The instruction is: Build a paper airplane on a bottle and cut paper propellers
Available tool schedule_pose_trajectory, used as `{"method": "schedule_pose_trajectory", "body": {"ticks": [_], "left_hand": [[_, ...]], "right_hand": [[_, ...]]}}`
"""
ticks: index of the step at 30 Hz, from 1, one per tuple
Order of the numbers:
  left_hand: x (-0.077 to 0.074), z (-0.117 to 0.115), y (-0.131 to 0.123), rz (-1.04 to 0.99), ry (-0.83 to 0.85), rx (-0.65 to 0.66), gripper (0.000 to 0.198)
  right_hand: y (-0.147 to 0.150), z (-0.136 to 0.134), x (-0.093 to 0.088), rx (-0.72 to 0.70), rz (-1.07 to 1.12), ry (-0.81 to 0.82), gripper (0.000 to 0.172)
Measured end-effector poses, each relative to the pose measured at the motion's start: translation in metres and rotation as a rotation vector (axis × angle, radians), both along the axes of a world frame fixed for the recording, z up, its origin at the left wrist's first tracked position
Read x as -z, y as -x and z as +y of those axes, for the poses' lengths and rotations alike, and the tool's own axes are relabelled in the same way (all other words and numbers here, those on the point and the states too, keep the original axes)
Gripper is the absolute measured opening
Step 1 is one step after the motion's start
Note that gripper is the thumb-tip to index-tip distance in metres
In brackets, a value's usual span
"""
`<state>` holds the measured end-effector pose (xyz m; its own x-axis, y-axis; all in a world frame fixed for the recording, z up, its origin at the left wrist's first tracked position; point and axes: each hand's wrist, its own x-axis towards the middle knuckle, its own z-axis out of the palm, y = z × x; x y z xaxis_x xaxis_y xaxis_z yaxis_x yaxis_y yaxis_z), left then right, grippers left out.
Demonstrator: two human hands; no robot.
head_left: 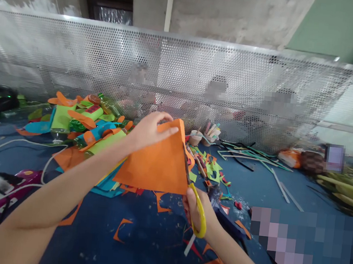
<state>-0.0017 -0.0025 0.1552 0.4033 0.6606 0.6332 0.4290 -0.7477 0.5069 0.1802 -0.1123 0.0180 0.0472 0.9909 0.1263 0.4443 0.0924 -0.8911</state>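
My left hand (149, 131) pinches the top edge of an orange paper sheet (157, 163) and holds it up over the blue table (140, 237). My right hand (199, 216) grips yellow-handled scissors (195, 197), thumb through the loop. The blades run up along the sheet's right edge. Orange paper scraps (159, 201) lie on the table just under the sheet.
A heap of orange, green and blue paper and plastic bottles (82, 126) sits at the left. A white cable (14, 142) and a purple tool (9, 192) lie near the left edge. Small cups with sticks (204, 137), green strips (250, 154) and a perforated metal screen (182, 74) stand behind.
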Motion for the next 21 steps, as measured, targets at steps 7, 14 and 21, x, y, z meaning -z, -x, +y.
{"method": "schedule_pose_trajectory", "body": {"ticks": [7, 14, 21], "left_hand": [[-0.023, 0.062, 0.002, 0.288, 0.293, 0.23, 0.038], [-0.028, 0.064, 0.003, 0.232, 0.588, 0.476, 0.028], [-0.034, 0.056, -0.002, 0.156, 0.701, 0.586, 0.026]], "right_hand": [[0.001, -0.004, -0.005, -0.099, -0.227, -0.242, 0.046], [-0.005, -0.002, 0.001, -0.202, -0.202, -0.226, 0.055], [-0.009, -0.004, -0.007, -0.244, -0.154, -0.354, 0.049]]}}
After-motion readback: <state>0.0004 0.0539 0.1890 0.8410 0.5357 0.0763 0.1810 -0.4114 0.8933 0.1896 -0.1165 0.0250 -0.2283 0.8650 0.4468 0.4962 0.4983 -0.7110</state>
